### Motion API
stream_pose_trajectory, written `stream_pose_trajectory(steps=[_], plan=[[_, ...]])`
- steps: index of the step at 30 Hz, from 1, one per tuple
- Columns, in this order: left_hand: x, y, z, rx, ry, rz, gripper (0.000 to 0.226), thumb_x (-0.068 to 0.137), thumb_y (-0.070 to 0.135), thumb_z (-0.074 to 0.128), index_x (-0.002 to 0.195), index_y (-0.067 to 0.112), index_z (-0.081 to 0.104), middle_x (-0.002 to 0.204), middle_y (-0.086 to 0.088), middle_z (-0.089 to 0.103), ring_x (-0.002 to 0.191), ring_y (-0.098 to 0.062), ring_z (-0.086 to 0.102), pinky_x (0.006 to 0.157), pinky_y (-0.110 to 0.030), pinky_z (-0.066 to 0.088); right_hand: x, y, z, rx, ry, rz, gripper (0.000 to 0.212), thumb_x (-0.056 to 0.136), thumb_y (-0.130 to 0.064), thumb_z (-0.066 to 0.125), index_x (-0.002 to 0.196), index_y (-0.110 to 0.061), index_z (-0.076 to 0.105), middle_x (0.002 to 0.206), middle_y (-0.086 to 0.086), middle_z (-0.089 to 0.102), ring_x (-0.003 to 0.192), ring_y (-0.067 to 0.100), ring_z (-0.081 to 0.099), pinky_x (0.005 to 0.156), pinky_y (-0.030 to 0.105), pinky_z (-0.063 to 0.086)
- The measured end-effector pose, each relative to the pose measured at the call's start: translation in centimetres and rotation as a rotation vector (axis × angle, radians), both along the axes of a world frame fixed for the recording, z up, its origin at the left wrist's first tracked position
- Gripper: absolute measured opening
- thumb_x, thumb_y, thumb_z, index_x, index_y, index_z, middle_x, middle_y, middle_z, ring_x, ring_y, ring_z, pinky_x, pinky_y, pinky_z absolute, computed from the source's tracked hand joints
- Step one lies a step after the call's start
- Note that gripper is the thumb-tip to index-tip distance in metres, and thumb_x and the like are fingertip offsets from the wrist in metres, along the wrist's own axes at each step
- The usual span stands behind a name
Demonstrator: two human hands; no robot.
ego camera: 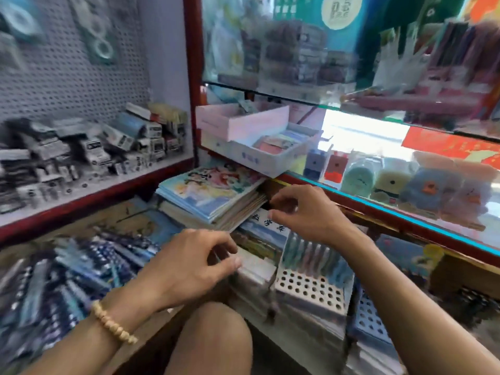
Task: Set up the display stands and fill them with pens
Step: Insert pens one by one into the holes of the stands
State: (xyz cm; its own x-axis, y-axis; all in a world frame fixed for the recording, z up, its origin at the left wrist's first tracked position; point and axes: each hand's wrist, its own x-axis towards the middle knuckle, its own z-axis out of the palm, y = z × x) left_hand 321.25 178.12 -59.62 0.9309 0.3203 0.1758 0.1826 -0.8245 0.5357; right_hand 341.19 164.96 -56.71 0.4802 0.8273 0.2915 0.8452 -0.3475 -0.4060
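Observation:
A beige display stand [311, 292] with rows of round holes sits on stacked paper at lower centre. Several pastel pens [308, 253] stand in its back row. A blue perforated stand [370, 323] lies just to its right. My left hand [189, 269], with a bead bracelet on the wrist, hovers left of the beige stand, fingers curled towards the thumb. My right hand [300, 209] is above the stand, near the notebook stack, fingertips pinched together. Motion blur hides whether either hand holds anything. A heap of blue pens [67, 280] lies at the lower left.
A stack of illustrated notebooks [211, 190] lies behind my hands. White and pink boxes [243, 123] sit above it. A glass counter [405, 212] with plush goods runs along the right. A pegboard shelf [81, 152] with small boxes is at the left. My knee [213, 339] is at the bottom.

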Motion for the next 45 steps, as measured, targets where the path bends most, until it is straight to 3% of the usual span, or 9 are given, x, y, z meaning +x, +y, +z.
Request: stream_pose_trajectory(steps=[2, 11, 17, 21, 26, 31, 36, 40, 45], plan=[[-3.1, 1.8, 0.4, -0.018, -0.021, 0.107, 0.018, 0.089, 0.05, 0.062, 0.095, 0.034, 0.069, 0.083, 0.018, 0.068, 0.08, 0.004, 0.062, 0.071, -0.021, 0.051, -1.4, 3.5, 0.4, -0.006, -0.013, 0.072, 0.02, 0.087, -0.032, 0.071, 0.104, -0.02, 0.073, 0.087, -0.016, 0.064, 0.076, -0.001, 0.06, 0.067, 0.012, 0.045], [-15.3, 6.5, -5.7, -0.048, 0.083, 0.609, 0.017, 0.092, 0.043, 0.063, 0.102, 0.031, 0.068, 0.095, 0.021, 0.063, 0.091, 0.004, 0.059, 0.081, -0.021, 0.049, -9.7, 17.9, -5.3, -0.121, 0.052, 0.414, 0.03, 0.091, -0.036, 0.068, 0.11, -0.014, 0.07, 0.105, 0.001, 0.068, 0.097, 0.015, 0.063, 0.084, 0.029, 0.05], [-17.3, 5.8, -11.7, 0.079, 0.232, 0.911, 0.051, 0.091, 0.058, 0.053, 0.134, 0.029, 0.052, 0.133, 0.011, 0.046, 0.129, -0.013, 0.042, 0.105, -0.033, 0.039, -12.1, 21.8, -12.2, -0.36, -0.05, 0.589, 0.087, 0.085, -0.072, 0.055, 0.152, -0.022, 0.032, 0.151, 0.004, 0.037, 0.139, 0.025, 0.035, 0.109, 0.042, 0.037], [-18.1, 6.3, -13.9, 0.152, 0.434, 1.123, 0.09, 0.084, 0.079, 0.024, 0.146, 0.017, 0.044, 0.15, -0.01, 0.043, 0.143, -0.034, 0.033, 0.113, -0.056, 0.026, -13.2, 23.4, -15.7, -0.437, -0.103, 0.671, 0.1, 0.083, -0.082, 0.042, 0.158, -0.03, 0.003, 0.166, -0.001, 0.003, 0.153, 0.025, 0.003, 0.121, 0.054, 0.015], [-18.6, 8.0, -15.1, 0.009, 0.558, 1.235, 0.111, 0.068, 0.079, -0.022, 0.157, 0.014, -0.006, 0.166, -0.01, -0.005, 0.151, -0.034, -0.011, 0.121, -0.055, 0.0, -14.8, 25.4, -18.2, -0.473, -0.094, 0.673, 0.101, 0.08, -0.087, 0.025, 0.156, -0.032, -0.012, 0.167, 0.001, -0.011, 0.153, 0.027, -0.01, 0.123, 0.053, -0.002], [-17.8, 10.8, -15.8, -0.013, 0.433, 1.202, 0.095, 0.084, 0.076, 0.0, 0.157, 0.015, -0.005, 0.166, -0.006, -0.001, 0.153, -0.024, -0.004, 0.123, -0.047, 0.003, -17.5, 27.6, -18.0, -0.427, 0.019, 0.719, 0.102, 0.081, -0.087, 0.019, 0.159, -0.025, -0.004, 0.167, 0.005, 0.003, 0.153, 0.025, 0.004, 0.123, 0.05, 0.007], [-17.3, 12.3, -15.8, 0.009, 0.375, 1.147, 0.091, 0.092, 0.072, 0.027, 0.156, 0.012, 0.001, 0.165, -0.007, 0.007, 0.152, -0.022, 0.01, 0.121, -0.042, 0.014, -19.4, 30.4, -16.7, -0.328, 0.032, 0.505, 0.095, 0.087, -0.069, 0.055, 0.153, -0.01, 0.022, 0.153, 0.017, 0.036, 0.14, 0.035, 0.033, 0.112, 0.047, 0.034], [-17.3, 13.2, -15.4, -0.056, 0.242, 1.223, 0.093, 0.089, 0.072, 0.04, 0.156, 0.014, 0.012, 0.164, -0.008, 0.012, 0.151, -0.024, 0.011, 0.12, -0.043, 0.018, -19.7, 32.3, -16.8, -0.336, 0.164, 0.463, 0.063, 0.082, -0.063, 0.067, 0.115, -0.011, 0.057, 0.127, 0.014, 0.054, 0.125, 0.032, 0.046, 0.097, 0.04, 0.043], [-16.2, 14.9, -14.9, -0.177, 0.133, 1.302, 0.096, 0.086, 0.072, 0.049, 0.155, 0.015, 0.015, 0.162, -0.009, 0.017, 0.15, -0.027, 0.015, 0.12, -0.05, 0.019, -19.8, 33.0, -17.1, -0.324, 0.308, 0.464, 0.038, 0.089, -0.045, 0.068, 0.083, -0.011, 0.054, 0.088, 0.008, 0.057, 0.079, 0.023, 0.054, 0.066, 0.034, 0.043]])
